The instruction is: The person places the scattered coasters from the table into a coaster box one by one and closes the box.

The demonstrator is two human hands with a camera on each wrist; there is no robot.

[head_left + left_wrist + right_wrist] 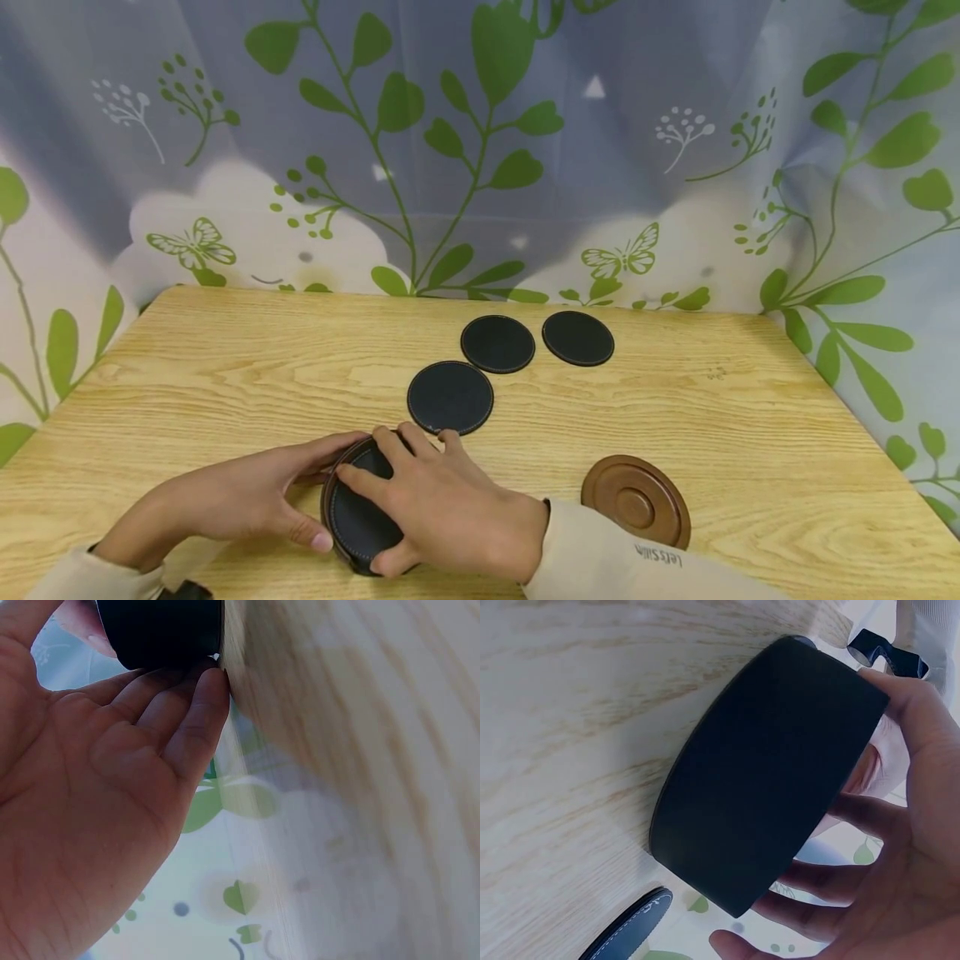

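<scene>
A round dark coaster holder point(352, 521) with a brown rim and a black stitched coaster in it stands near the front of the wooden table point(225, 367). My left hand point(326, 492) holds it from the left, thumb on the near side and fingers on the far side. My right hand point(378, 500) lies over its top, thumb at the near rim and fingers curled over the far rim. In the left wrist view my left hand point(146, 664) touches the holder point(161, 630) with straight fingers. The right wrist view shows my right hand point(832, 825) wrapped round the holder point(772, 772).
Three black round coasters lie flat beyond the hands: one close point(450, 397), two farther back point(497, 343) point(577, 337). A brown round lid point(636, 500) rests at the right front. A leaf-patterned curtain point(480, 167) hangs behind the table. One coaster's edge point(630, 934) shows beside the holder.
</scene>
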